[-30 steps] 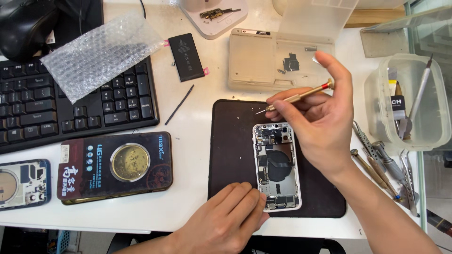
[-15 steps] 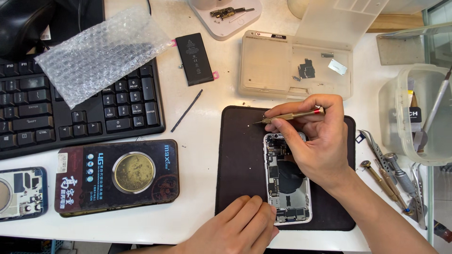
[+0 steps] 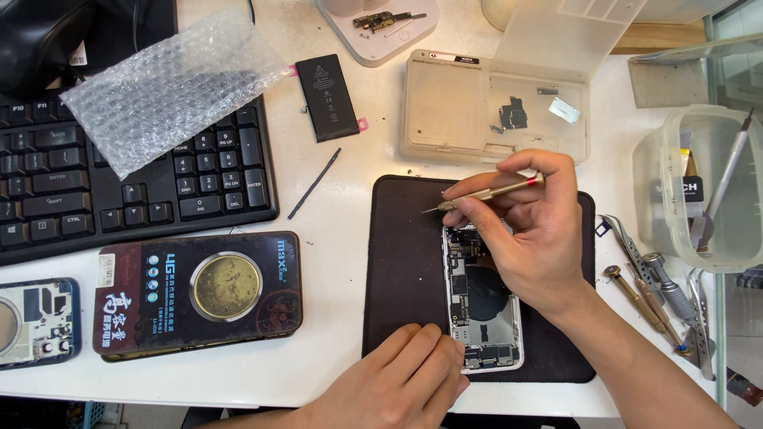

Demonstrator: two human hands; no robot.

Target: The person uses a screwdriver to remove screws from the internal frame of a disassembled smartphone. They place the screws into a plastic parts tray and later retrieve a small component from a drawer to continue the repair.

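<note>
I am holding a slim precision screwdriver (image 3: pixel 486 193) in my right hand (image 3: pixel 531 234), pinched between thumb and fingertips, its brass shaft with a red band lying nearly level and its tip pointing left over the upper edge of the opened phone (image 3: pixel 482 306). The phone is lying face-open on a dark work mat (image 3: pixel 405 270), its boards and round black coil exposed. My left hand (image 3: pixel 401 385) is resting on the mat with fingers curled loosely, pressing beside the phone's lower left corner and holding nothing else; whether the fingertips are actually touching the frame I cannot quite tell.

Left of the mat a flat dark rectangular package (image 3: pixel 199 295) is lying, with a round gold-coloured window in its middle, a row of small coloured dots and a white label strip at its left end. Above it a black keyboard (image 3: pixel 127 187) is sitting, partly under a clear bubble-wrap bag (image 3: pixel 171 83). A black rectangular battery (image 3: pixel 327 97) with white markings and pink tabs is lying near a thin black spudger (image 3: pixel 315 183). Behind the mat a beige parts tray (image 3: pixel 453 111) is carrying a small red-and-black label strip on its top edge. At the right, a clear plastic tub (image 3: pixel 699 187) is standing above loose metal tools (image 3: pixel 660 290).
</note>
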